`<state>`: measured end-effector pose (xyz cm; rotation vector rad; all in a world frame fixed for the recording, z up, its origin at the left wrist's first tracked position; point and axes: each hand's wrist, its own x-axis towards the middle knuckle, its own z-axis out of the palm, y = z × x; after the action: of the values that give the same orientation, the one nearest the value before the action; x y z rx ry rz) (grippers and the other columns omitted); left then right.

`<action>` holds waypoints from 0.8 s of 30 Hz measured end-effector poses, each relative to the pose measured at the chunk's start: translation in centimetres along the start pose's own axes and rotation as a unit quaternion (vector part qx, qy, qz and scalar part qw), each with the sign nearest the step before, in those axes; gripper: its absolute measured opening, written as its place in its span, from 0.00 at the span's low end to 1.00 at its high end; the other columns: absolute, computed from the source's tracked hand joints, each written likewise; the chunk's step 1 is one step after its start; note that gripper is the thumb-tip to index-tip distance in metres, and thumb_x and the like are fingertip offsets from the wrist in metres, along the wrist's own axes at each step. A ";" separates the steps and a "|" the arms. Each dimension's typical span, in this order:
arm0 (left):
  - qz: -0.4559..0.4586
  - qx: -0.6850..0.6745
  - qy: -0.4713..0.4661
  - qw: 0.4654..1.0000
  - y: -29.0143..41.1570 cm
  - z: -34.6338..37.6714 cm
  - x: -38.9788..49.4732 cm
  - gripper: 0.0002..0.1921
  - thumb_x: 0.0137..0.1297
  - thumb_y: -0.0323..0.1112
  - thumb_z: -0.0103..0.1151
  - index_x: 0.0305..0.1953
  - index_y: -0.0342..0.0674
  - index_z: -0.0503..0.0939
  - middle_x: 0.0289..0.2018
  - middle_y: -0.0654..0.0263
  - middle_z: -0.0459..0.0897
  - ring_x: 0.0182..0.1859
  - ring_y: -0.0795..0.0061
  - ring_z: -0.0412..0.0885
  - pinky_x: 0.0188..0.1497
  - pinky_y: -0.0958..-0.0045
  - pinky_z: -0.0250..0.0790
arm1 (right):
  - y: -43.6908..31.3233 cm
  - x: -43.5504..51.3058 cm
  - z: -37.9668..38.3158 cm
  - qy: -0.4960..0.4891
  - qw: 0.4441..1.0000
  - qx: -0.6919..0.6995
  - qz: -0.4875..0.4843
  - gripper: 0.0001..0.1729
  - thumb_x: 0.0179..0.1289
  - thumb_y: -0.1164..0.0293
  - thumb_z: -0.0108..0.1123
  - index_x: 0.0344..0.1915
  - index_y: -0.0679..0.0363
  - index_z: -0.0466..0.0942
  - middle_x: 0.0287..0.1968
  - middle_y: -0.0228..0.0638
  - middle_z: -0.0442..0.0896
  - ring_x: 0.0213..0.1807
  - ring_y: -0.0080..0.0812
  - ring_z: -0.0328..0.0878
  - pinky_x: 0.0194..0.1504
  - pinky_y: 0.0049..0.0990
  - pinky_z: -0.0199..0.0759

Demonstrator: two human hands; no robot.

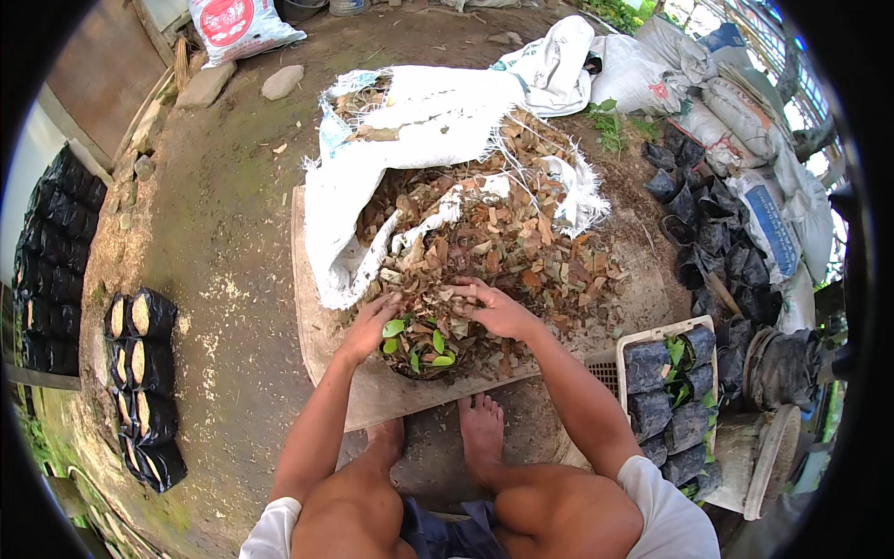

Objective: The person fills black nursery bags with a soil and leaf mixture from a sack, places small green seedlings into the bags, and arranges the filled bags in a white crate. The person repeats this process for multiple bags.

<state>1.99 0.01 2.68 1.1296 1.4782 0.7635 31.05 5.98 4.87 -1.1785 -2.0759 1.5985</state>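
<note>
A heap of chopped dry leaves (489, 244) spills from a torn white woven sack (433, 105) onto a flat brown mat (363, 409). My left hand (374, 321) touches the near left edge of the heap. My right hand (496, 307) lies on the leaves to its right, fingers spread and pointing left. Between and just below both hands, green seedling leaves (438, 341) stick up from a dark, round clump whose container is mostly hidden. Whether leaf bits lie under my fingers cannot be told.
Filled black planting bags (143, 391) stand at left. At right are a crate (624, 377) of dark bags with plants, loose black bags (698, 202), a round basket (768, 461) and stacked sacks (740, 112). Stones (283, 82) and a printed sack (237, 28) lie at upper left.
</note>
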 end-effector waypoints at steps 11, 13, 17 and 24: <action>-0.025 0.090 0.080 0.992 0.7 1.6 -0.9 0.17 0.70 0.27 0.52 0.58 0.29 0.79 0.44 0.52 0.87 0.43 0.58 0.85 0.50 0.59 0.76 | -1.3 2.7 1.7 0.158 0.979 0.109 0.063 0.33 0.69 0.64 0.72 0.68 0.59 0.69 0.61 0.40 0.79 0.64 0.32 0.74 0.67 0.35 0.65; 0.070 -0.037 -0.004 0.997 1.0 1.1 -0.3 0.15 0.68 0.25 0.56 0.53 0.28 0.83 0.37 0.63 0.88 0.34 0.74 0.83 0.38 0.71 0.75 | 0.2 0.7 1.3 0.136 0.959 0.191 0.159 0.31 0.73 0.65 0.66 0.71 0.62 0.70 0.65 0.43 0.79 0.67 0.32 0.73 0.69 0.33 0.64; 0.031 0.134 0.024 0.990 1.9 1.2 0.4 0.16 0.64 0.24 0.59 0.52 0.27 0.84 0.37 0.57 0.90 0.34 0.71 0.85 0.40 0.68 0.77 | 1.9 -1.1 1.3 0.077 0.996 -0.016 0.036 0.27 0.74 0.61 0.65 0.66 0.64 0.76 0.71 0.53 0.75 0.72 0.47 0.72 0.70 0.37 0.66; 0.011 0.154 -0.020 0.988 3.8 1.3 0.6 0.22 0.66 0.29 0.60 0.60 0.29 0.81 0.47 0.50 0.89 0.46 0.58 0.87 0.56 0.63 0.75 | -1.7 2.2 1.6 -0.030 0.961 -0.265 -0.067 0.23 0.57 0.78 0.58 0.54 0.59 0.83 0.63 0.53 0.76 0.62 0.56 0.76 0.62 0.47 0.74</action>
<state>4.17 1.74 5.68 1.3863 1.5883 0.5339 27.92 6.39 5.22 -1.1101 -2.6584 1.0558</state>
